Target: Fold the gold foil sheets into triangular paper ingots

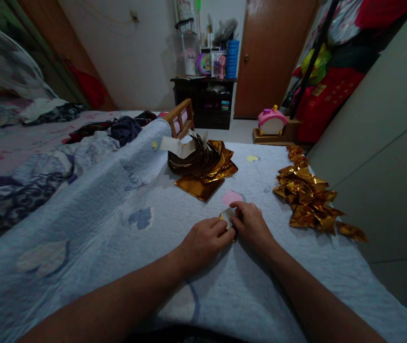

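Both of my hands rest on the pale blue quilt [125,267], pressed together over a small folded gold paper [226,215]. My left hand [205,240] pinches its near left edge with curled fingers. My right hand [249,224] holds the right side, fingers bent over the paper. Only a small white and gold corner of the paper shows between the fingers. Beyond my hands lies a stack of flat gold foil sheets [203,174]. At the right lies a heap of folded gold paper pieces [307,195].
A small wooden frame [181,118] stands behind the foil stack. Rumpled bedding and clothes [82,138] lie at the left. A grey wall [385,143] runs close along the bed's right edge. A dark shelf unit [207,102], a pink toy [271,121] and a door [271,52] stand farther back.
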The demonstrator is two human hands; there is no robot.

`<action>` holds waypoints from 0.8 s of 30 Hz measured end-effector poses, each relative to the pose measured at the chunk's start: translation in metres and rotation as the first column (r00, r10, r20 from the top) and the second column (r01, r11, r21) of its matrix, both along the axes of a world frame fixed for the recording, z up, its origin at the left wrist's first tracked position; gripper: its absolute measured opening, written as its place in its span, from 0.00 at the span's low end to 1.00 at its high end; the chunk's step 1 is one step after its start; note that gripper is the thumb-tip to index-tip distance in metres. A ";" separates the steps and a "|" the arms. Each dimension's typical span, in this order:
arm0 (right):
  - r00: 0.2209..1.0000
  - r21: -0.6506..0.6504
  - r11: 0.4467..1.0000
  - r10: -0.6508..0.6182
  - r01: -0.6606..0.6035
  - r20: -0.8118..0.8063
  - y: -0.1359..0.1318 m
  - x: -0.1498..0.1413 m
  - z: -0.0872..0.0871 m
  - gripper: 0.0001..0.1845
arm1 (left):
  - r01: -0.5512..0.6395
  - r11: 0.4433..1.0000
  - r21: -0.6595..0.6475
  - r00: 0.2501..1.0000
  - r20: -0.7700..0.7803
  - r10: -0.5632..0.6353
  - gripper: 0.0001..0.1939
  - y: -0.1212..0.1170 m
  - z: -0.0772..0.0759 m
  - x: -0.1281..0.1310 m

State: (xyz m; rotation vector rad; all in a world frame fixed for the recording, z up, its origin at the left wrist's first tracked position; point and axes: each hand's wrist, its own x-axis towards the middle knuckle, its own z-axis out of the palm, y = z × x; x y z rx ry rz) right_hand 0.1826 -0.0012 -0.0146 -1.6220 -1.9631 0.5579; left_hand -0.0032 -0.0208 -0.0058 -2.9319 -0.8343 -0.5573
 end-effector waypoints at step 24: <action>0.985 0.217 0.961 0.173 -0.174 0.022 -0.001 0.001 -0.002 0.08 | -0.045 0.999 -0.010 0.999 0.013 0.045 0.09 -0.005 -0.004 0.002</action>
